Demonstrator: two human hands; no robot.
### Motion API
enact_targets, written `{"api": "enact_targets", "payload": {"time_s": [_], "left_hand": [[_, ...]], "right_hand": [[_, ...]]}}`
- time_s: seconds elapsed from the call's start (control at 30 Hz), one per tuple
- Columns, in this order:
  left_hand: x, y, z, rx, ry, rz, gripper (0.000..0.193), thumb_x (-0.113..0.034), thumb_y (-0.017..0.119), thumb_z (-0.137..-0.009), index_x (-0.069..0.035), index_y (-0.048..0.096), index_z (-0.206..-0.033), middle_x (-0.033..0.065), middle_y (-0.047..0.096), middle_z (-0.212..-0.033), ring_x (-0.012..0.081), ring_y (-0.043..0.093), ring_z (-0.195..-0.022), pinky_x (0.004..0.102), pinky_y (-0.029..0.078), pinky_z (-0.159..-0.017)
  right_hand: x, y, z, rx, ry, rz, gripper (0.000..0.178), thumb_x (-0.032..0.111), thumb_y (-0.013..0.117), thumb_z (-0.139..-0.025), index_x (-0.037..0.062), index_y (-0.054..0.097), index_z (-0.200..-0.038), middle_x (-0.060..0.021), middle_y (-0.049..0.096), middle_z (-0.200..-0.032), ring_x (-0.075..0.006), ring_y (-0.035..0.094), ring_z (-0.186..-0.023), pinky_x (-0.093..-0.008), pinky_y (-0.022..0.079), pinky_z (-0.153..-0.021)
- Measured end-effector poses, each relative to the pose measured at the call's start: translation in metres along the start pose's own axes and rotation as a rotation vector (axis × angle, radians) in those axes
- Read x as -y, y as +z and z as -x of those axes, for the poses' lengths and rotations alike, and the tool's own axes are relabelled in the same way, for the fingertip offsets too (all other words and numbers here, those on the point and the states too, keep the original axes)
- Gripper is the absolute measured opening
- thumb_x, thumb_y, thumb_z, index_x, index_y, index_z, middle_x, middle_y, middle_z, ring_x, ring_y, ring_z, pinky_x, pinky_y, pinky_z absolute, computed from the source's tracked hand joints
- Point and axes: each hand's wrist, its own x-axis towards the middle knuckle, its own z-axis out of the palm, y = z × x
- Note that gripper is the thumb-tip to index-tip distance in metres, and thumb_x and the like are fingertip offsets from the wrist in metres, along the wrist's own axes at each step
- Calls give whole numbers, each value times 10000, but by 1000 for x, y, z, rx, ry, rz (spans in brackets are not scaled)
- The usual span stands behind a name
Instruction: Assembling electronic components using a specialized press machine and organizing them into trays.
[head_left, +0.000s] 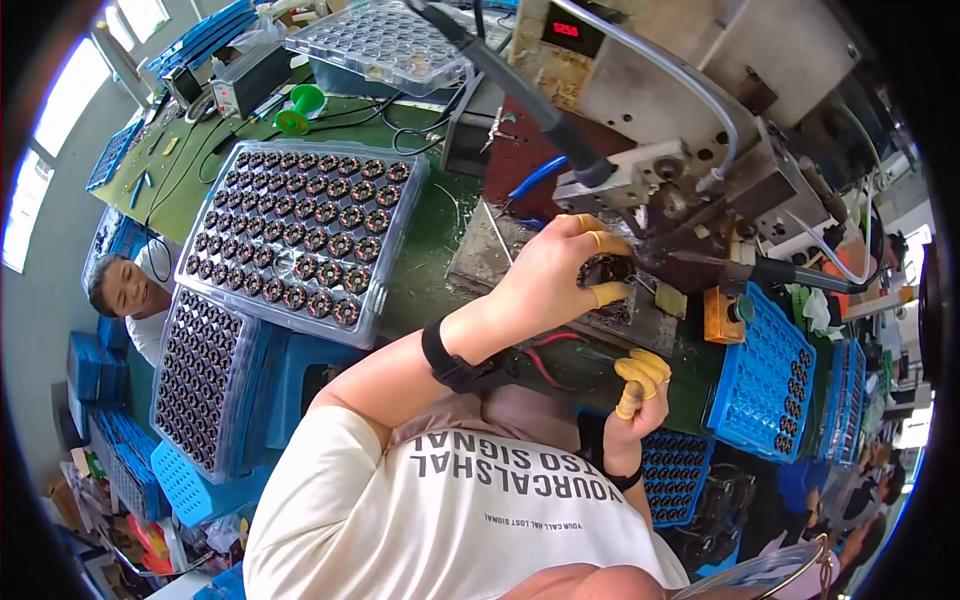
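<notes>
My left hand [545, 275], with yellow finger cots on its fingertips, reaches to the metal fixture under the bench machine [690, 190]. Its thumb and fingers close around a small dark round coil part [605, 270], partly hidden by the fingers. My right hand [641, 395] hovers nearer to my body, right of the red-handled pliers [545, 362]. Its fingers, also in yellow cots, are curled together; whatever is in them is too small or hidden to make out. Below the fixture lies a worn metal base plate [480, 255].
Left of my arm, a clear tray [405, 235] holds rows of round coil parts; another filled tray [200, 375] sits below it. A blue tray [745, 365], partly filled, lies right. A green spool [300, 110] and cables stand behind. Another person [130, 295] is at far left.
</notes>
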Motion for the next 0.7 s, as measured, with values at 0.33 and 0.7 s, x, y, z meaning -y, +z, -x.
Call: {"api": "enact_targets", "payload": {"time_s": [0.33,0.7], "left_hand": [[-1,-4,-7,210,-198,-25,405,-185,823,-719,-12,655,-1044,143,638,-934,280,648,-866,360,522,-798],[17,10,-1,152,28,3,419,-244,805,-730,-48,618,-1050,141,580,-958,333,593,-902,401,501,-779]], "right_hand": [[-16,-13,9,50,29,-69,281,240,561,-974,12,674,-855,-97,675,-862,-310,631,-855,-394,500,-797],[-23,-16,22,80,-89,27,336,194,490,-999,-67,657,-869,-180,646,-867,-348,619,-834,-443,497,-790]]}}
